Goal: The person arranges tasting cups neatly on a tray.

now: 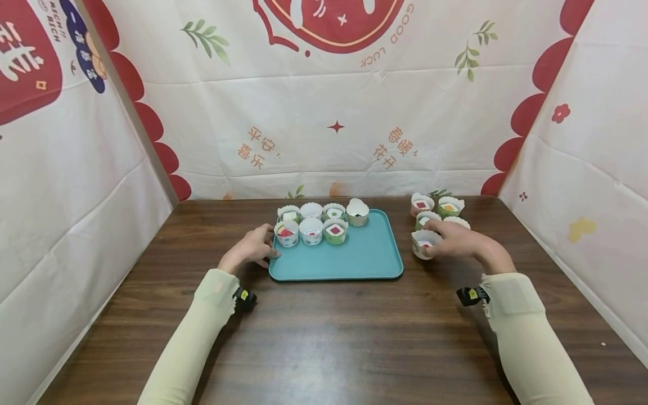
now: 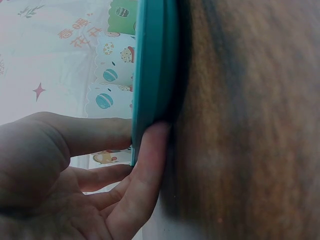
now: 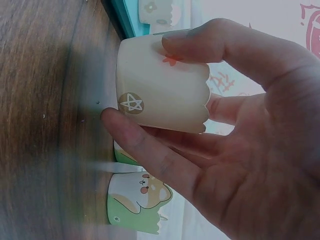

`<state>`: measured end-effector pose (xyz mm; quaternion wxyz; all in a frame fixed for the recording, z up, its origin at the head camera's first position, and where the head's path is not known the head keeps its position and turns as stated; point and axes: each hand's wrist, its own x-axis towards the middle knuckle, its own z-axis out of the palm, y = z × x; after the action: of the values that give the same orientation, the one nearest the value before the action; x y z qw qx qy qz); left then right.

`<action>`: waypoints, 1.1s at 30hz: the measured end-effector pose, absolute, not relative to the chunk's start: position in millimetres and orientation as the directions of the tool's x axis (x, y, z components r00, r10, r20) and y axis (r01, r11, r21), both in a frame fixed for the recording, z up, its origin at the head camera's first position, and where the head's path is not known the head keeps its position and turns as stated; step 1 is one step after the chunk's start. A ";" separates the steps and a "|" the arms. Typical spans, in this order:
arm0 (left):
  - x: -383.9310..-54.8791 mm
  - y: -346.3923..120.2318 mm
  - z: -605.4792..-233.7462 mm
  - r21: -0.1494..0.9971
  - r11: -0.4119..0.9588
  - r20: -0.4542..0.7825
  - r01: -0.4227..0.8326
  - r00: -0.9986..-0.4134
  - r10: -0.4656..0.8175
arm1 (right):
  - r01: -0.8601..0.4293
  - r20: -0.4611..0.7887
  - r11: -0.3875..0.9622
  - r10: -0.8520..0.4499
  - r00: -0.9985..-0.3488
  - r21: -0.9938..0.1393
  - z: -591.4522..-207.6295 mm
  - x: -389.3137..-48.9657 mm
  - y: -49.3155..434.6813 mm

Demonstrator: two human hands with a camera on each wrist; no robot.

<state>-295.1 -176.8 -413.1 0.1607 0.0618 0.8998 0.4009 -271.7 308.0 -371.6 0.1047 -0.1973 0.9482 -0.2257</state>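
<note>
My left hand (image 1: 251,246) pinches the left rim of a teal tray (image 1: 364,256), its thumb on the inner side and a finger (image 2: 142,182) against the outside. Several paper baking cups stand in two rows at the tray's back left, among them a white cup with red in it (image 1: 287,238) beside this hand. To the right of the tray, my right hand (image 1: 463,243) grips a white paper cup (image 3: 150,85) with a star mark on its wall. In the head view something small and red shows inside that cup.
Behind my right hand stand several more paper cups, one pink (image 1: 421,211) and one green (image 1: 450,210) with an orange piece inside. The brown wooden table (image 1: 324,337) ends at a printed white cloth (image 1: 324,129), with cloth on both sides too.
</note>
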 end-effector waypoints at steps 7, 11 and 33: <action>-296.5 -177.2 -414.2 0.747 0.665 -0.242 -0.021 -0.940 0.242 | -0.308 -0.125 0.836 -0.403 -0.907 -0.455 -374.1 -271.4 306.5; -296.5 -176.9 -414.4 0.745 0.666 -0.243 -0.017 -0.938 0.248 | -0.279 -0.152 0.846 -0.383 -0.911 -0.455 -375.8 -271.1 307.0; -296.2 -177.6 -413.1 0.737 0.676 -0.240 -0.016 -0.941 0.239 | -0.266 -0.173 0.825 -0.395 -0.902 -0.498 -374.3 -271.5 306.7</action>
<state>-296.2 -177.6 -413.1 0.1605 0.0619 0.9012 0.3978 -271.5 306.7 -374.3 0.1355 -0.1750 0.9457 -0.2381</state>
